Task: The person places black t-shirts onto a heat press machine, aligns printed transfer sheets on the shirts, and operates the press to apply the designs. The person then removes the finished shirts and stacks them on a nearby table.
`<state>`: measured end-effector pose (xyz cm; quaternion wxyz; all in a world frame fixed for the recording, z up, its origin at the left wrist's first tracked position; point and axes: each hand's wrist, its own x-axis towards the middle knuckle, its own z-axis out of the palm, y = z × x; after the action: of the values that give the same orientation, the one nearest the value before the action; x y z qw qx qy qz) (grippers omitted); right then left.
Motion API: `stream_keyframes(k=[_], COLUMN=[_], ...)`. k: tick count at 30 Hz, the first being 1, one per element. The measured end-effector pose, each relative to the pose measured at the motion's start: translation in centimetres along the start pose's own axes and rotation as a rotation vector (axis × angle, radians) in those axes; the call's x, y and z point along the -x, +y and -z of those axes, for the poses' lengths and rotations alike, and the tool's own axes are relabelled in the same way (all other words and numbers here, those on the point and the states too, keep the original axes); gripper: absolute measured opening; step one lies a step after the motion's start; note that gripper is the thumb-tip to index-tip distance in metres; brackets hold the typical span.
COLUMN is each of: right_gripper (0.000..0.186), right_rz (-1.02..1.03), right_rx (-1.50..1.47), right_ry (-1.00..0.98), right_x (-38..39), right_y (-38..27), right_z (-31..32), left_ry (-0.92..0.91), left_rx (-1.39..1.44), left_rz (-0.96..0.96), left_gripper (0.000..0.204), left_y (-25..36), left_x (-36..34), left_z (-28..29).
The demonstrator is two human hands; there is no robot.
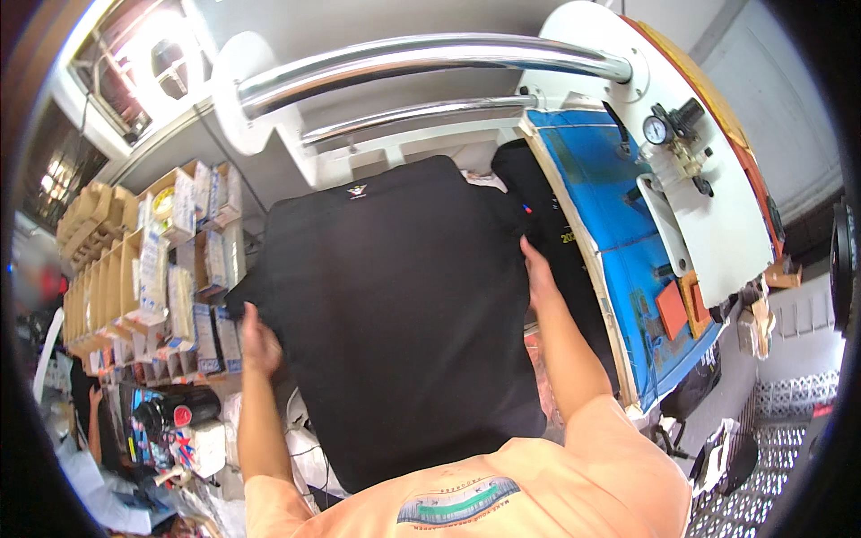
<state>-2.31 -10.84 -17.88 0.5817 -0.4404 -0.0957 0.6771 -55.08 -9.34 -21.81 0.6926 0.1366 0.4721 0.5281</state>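
A black T-shirt (404,314) lies flat and smooth in front of me, with a small light emblem (357,191) near its far edge. Its short sleeves stick out at both sides. My left hand (261,345) is at the left side edge, just below the sleeve, thumb up and the other fingers mostly hidden by the cloth. At the right edge, my right hand (539,276) grips the side below the other sleeve, its fingertips partly tucked behind the fabric. What supports the shirt from beneath is hidden.
Beyond the shirt run two chrome bars (430,67) on a white machine frame. To the right, another black garment (538,193) lies beside a blue padded board (619,233); a pressure gauge (656,131) is on the side plate. Cardboard boxes (134,269) stack at left, above a black bottle (179,408).
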Motion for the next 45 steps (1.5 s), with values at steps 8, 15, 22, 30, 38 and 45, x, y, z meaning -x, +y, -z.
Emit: stream_keyframes(k=[8, 15, 22, 30, 38, 45], right_gripper=[0.055, 0.044, 0.037, 0.037, 0.034, 0.03], right_rz=[-0.109, 0.079, 0.03, 0.218, 0.214, 0.187], right_rx=[0.101, 0.136, 0.279, 0.223, 0.517, 1.219], right_ry=[0.052, 0.1, 0.26, 0.215, 0.34, 0.725], right_x=[17.5, 19.5, 22.0, 23.2, 21.1, 20.9], right_y=[8.7, 8.1, 8.9, 8.6, 9.0, 10.4], right_z=[16.1, 16.9, 18.5, 18.4, 21.7, 15.4], left_ry=[-0.063, -0.047, -0.09, 0.048, 0.147, 0.287], left_rx=[-0.203, -0.169, -0.222, -0.215, -0.276, -0.646], left_rz=[0.309, 0.106, 0.08, -0.018, -0.072, -0.073], left_gripper=[0.05, 0.026, 0.024, 0.032, 0.028, 0.025], left_y=[-10.2, -8.3, -8.2, -8.3, -10.2, -14.4], left_x=[18.8, 22.8, 24.4, 25.4, 23.6, 23.1], left_z=[11.9, 15.4, 18.3, 15.4, 16.2, 13.9])
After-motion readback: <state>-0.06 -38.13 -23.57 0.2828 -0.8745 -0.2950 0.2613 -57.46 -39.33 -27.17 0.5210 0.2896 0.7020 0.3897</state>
